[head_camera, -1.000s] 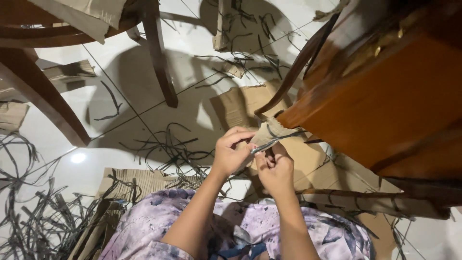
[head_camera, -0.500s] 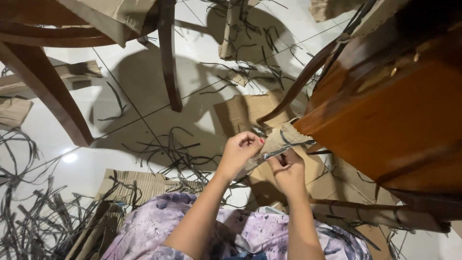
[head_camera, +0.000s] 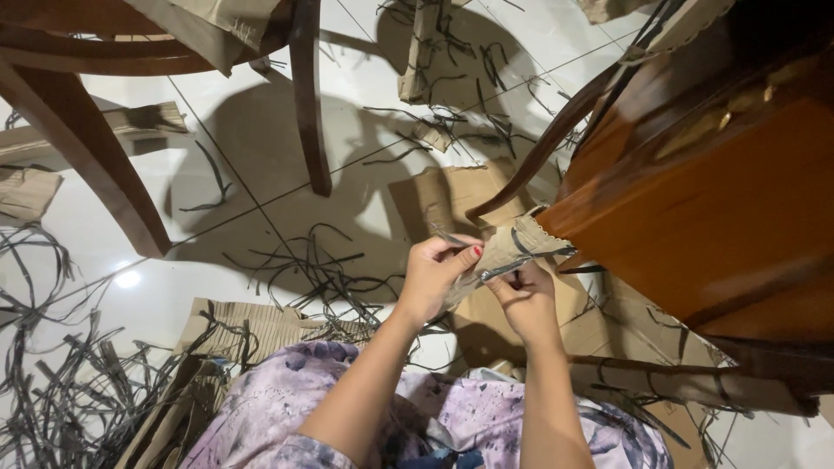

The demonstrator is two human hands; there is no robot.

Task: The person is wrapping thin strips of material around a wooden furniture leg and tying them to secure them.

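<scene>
My left hand point(head_camera: 434, 276) grips a strip of brown cardboard point(head_camera: 512, 247) that has a scalloped edge and dark lines on it. My right hand point(head_camera: 526, 300) is closed on a small metal tool point(head_camera: 499, 272), which looks like scissors or a blade, pressed against the underside of that strip. Both hands are held together above my lap, which is covered in purple flowered cloth point(head_camera: 278, 408). The tool's tip is hidden between my fingers.
A wooden chair point(head_camera: 95, 165) stands at the upper left and a brown wooden cabinet point(head_camera: 730, 200) at the right. Thin black strips point(head_camera: 52, 391) and flat cardboard pieces point(head_camera: 234, 334) litter the white tiled floor point(head_camera: 217, 148).
Both hands have risen slightly and shifted right with the cardboard strip; the strip now sticks out further to the right, towards the cabinet.
</scene>
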